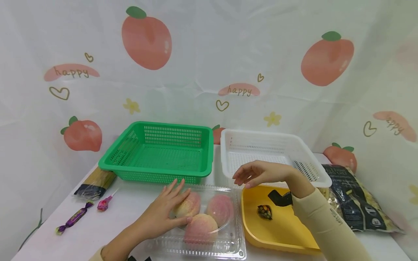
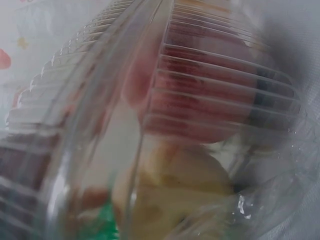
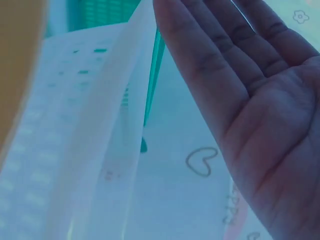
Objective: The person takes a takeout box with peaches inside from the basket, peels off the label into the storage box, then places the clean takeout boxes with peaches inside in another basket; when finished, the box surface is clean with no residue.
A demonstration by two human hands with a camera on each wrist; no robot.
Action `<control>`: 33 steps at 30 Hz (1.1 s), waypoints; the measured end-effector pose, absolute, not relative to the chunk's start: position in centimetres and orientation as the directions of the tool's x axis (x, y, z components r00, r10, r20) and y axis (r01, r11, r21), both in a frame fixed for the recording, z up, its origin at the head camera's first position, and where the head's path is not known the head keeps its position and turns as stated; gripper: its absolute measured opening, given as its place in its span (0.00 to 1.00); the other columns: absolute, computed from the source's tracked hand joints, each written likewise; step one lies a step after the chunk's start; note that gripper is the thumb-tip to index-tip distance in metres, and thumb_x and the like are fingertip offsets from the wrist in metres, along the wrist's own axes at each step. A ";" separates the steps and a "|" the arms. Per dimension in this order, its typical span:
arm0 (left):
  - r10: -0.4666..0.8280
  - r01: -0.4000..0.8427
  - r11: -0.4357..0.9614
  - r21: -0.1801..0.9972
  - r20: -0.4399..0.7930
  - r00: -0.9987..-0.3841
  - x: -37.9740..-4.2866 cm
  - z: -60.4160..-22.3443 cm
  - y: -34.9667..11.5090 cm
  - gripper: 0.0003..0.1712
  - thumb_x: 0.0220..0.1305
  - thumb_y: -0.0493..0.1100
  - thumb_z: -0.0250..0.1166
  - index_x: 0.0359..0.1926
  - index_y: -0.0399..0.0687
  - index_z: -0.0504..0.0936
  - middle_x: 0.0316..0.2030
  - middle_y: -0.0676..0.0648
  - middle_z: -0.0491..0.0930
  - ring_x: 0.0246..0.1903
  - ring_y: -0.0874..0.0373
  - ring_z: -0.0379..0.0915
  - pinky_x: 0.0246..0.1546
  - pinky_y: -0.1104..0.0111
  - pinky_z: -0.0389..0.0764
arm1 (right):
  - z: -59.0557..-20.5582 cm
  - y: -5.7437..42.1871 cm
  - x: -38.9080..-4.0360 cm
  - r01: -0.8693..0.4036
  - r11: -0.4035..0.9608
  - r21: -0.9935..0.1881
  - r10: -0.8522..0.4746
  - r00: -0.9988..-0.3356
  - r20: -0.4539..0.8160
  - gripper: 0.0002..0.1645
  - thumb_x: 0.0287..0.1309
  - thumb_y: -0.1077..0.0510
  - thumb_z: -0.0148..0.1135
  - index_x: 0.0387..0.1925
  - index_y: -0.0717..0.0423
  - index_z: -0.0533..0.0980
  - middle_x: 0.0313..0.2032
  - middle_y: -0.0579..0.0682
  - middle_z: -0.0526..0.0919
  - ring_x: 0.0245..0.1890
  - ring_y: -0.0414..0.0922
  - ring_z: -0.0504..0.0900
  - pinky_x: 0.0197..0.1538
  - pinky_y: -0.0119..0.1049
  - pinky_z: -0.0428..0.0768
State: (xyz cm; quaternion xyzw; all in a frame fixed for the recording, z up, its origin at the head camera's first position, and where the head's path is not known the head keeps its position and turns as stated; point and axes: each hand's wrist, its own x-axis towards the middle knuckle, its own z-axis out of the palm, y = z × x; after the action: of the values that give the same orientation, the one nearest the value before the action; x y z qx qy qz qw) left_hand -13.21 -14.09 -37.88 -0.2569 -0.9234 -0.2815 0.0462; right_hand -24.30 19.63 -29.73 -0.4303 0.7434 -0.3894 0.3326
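In the head view a clear plastic box (image 1: 236,224) holds three peaches, one pink peach (image 1: 220,208) on its right side. My left hand (image 1: 168,210) lies over the box's left part with fingers spread straight, overlapping the left peach. Through the ribbed plastic (image 2: 200,90), the left wrist view shows peaches close up. Fingers relaxed and slightly bent, my right hand (image 1: 261,173) hovers with nothing in it. It is over the front of the white basket (image 1: 225,163) and the back of the yellow tray (image 1: 277,237). Its bare palm (image 3: 280,125) fills the right of the right wrist view.
A small round dark-wrapped item (image 1: 264,212) lies in the yellow tray. The green basket (image 1: 156,174) stands back left. At left are a packet (image 1: 94,183), a lollipop (image 1: 103,203) and a purple-wrapped candy (image 1: 74,218). Right of the tray lies a dark food bag (image 1: 356,199).
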 end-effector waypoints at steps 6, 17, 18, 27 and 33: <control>0.452 0.509 0.710 0.488 0.239 -0.859 -13.2 -37.9 -14.2 0.44 0.56 0.67 0.59 0.67 0.47 0.65 0.71 0.41 0.52 0.72 0.41 0.40 0.65 0.39 0.48 | -29.1 17.3 -25.6 -0.369 0.321 -0.872 -0.891 -0.429 -0.147 0.26 0.61 0.58 0.59 0.56 0.68 0.68 0.51 0.58 0.77 0.52 0.47 0.78 0.54 0.35 0.78; 0.455 0.515 0.702 0.492 0.246 -0.856 -13.2 -37.9 -14.1 0.43 0.56 0.66 0.60 0.66 0.47 0.65 0.71 0.41 0.52 0.72 0.41 0.40 0.65 0.38 0.49 | -28.5 13.7 -28.4 -0.355 0.211 -0.910 -0.895 -0.445 -0.034 0.34 0.61 0.53 0.59 0.60 0.72 0.63 0.56 0.68 0.72 0.58 0.55 0.73 0.59 0.43 0.74; 0.454 0.514 0.701 0.495 0.245 -0.856 -13.2 -37.9 -14.1 0.43 0.56 0.66 0.60 0.66 0.47 0.65 0.71 0.41 0.52 0.72 0.41 0.40 0.65 0.38 0.48 | -28.4 13.4 -28.6 -0.353 0.202 -0.913 -0.892 -0.451 -0.022 0.35 0.60 0.52 0.59 0.60 0.72 0.63 0.56 0.68 0.71 0.58 0.58 0.72 0.60 0.43 0.74; 0.458 0.506 0.703 0.500 0.227 -0.860 -13.2 -38.0 -14.0 0.43 0.56 0.66 0.60 0.66 0.47 0.65 0.71 0.41 0.52 0.72 0.41 0.39 0.65 0.38 0.48 | -28.4 10.7 -31.1 -0.338 0.099 -0.936 -0.846 -0.524 0.100 0.27 0.64 0.57 0.54 0.61 0.66 0.65 0.57 0.63 0.73 0.59 0.50 0.74 0.65 0.43 0.69; 0.451 0.488 0.705 0.515 0.206 -0.868 -13.2 -37.9 -14.0 0.44 0.55 0.65 0.61 0.67 0.48 0.64 0.72 0.43 0.50 0.72 0.44 0.37 0.67 0.40 0.45 | -28.6 9.1 -32.3 -0.209 -0.012 -0.978 -0.793 -0.594 0.136 0.26 0.67 0.61 0.48 0.63 0.70 0.60 0.60 0.65 0.69 0.62 0.53 0.70 0.68 0.50 0.62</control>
State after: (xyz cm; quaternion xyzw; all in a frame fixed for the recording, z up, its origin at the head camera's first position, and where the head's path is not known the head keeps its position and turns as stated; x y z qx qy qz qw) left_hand -13.20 -14.04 -37.90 -0.2545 -0.9227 -0.2879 0.0323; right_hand -32.30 9.08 -28.60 -0.3794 0.6598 -0.6015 0.2427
